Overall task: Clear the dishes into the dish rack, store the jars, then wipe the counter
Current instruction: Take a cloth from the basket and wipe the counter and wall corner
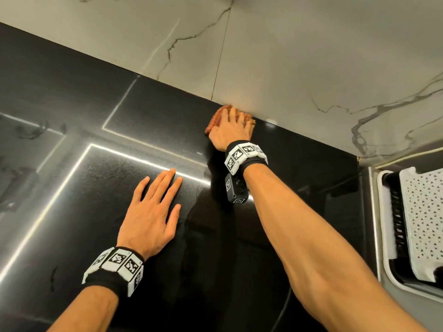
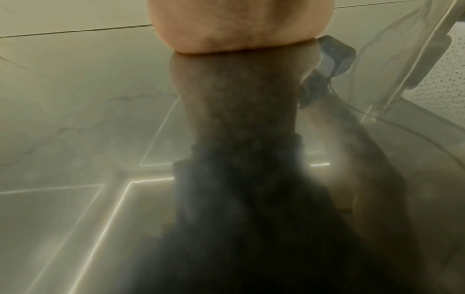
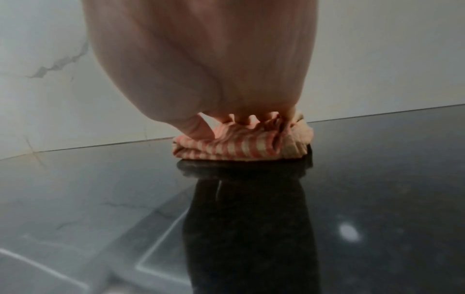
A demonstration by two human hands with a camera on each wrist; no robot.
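Observation:
A striped orange and cream cloth (image 1: 214, 120) (image 3: 239, 148) lies bunched on the black glossy counter (image 1: 72, 97) right against the wall. My right hand (image 1: 233, 127) (image 3: 214, 69) lies on top of it, fingers spread and pressing down, thumb on the near fold. My left hand (image 1: 153, 212) rests flat on the counter nearer me, fingers straight, holding nothing. In the left wrist view only the heel of the left hand (image 2: 239, 25) and its reflection on the counter (image 2: 75, 111) show.
A marble-patterned tiled wall (image 1: 311, 56) bounds the counter at the back. A white perforated dish rack tray (image 1: 422, 224) sits at the right edge beyond a metal rim. Ceiling light strips reflect on the counter at left.

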